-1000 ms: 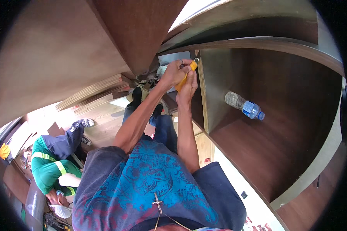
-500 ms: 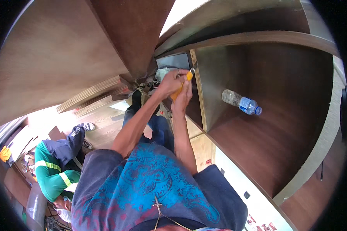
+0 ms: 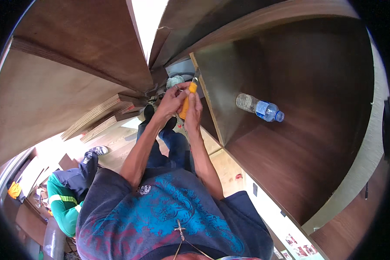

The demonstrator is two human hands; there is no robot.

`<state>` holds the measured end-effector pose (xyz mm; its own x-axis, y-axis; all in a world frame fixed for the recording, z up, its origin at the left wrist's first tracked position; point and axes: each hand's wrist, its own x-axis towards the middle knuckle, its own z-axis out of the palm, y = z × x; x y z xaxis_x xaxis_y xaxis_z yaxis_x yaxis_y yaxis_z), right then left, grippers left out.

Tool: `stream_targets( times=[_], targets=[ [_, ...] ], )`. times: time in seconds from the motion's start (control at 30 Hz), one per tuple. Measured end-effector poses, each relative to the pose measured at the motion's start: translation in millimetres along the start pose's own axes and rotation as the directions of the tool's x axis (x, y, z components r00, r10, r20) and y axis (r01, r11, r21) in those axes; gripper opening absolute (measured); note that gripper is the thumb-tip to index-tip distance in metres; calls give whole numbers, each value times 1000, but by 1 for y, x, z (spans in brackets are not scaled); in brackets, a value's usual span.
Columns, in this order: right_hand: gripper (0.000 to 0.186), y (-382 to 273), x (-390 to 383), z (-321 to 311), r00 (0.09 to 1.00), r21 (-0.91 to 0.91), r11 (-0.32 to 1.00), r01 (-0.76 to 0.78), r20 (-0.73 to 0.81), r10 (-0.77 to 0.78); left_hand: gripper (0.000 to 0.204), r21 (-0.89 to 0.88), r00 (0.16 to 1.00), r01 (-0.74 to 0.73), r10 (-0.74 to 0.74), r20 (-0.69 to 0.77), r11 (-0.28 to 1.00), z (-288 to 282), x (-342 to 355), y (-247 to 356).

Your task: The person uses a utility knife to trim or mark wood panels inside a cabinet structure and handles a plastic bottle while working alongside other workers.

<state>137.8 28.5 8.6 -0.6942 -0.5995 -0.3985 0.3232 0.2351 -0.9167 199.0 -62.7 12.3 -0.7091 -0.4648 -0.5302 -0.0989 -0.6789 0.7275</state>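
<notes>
My left hand (image 3: 170, 102) and right hand (image 3: 194, 114) both grip a yellow tool (image 3: 193, 88); a plastic bottle (image 3: 261, 108) lies in the cabinet (image 3: 307, 78) to their right.

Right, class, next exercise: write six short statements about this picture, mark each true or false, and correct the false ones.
1. The left hand and right hand are both on the yellow tool. True.
2. The plastic bottle is in the right hand. False: it is inside the brown cabinet.
3. The bottle's cap is blue. True.
4. The pendant is star-shaped. False: it is a cross.
5. The dark shirt has a blue print. True.
6. The nearby person's sleeve is red. False: it is green with a yellow band.
</notes>
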Motion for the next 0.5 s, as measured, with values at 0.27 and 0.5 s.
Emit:
stream_targets(
  times=[0.27, 0.5],
  targets=[
    [35, 3, -80, -21, 959, 45, 974, -224, 189, 212, 40, 21, 974, 77, -80, 213, 997, -31, -60, -30],
    [34, -8, -64, -51, 962, -142, 985, -100, 238, 132, 33, 392, 951, -235, 294, -95, 889, -51, -58, 7]
  ],
)
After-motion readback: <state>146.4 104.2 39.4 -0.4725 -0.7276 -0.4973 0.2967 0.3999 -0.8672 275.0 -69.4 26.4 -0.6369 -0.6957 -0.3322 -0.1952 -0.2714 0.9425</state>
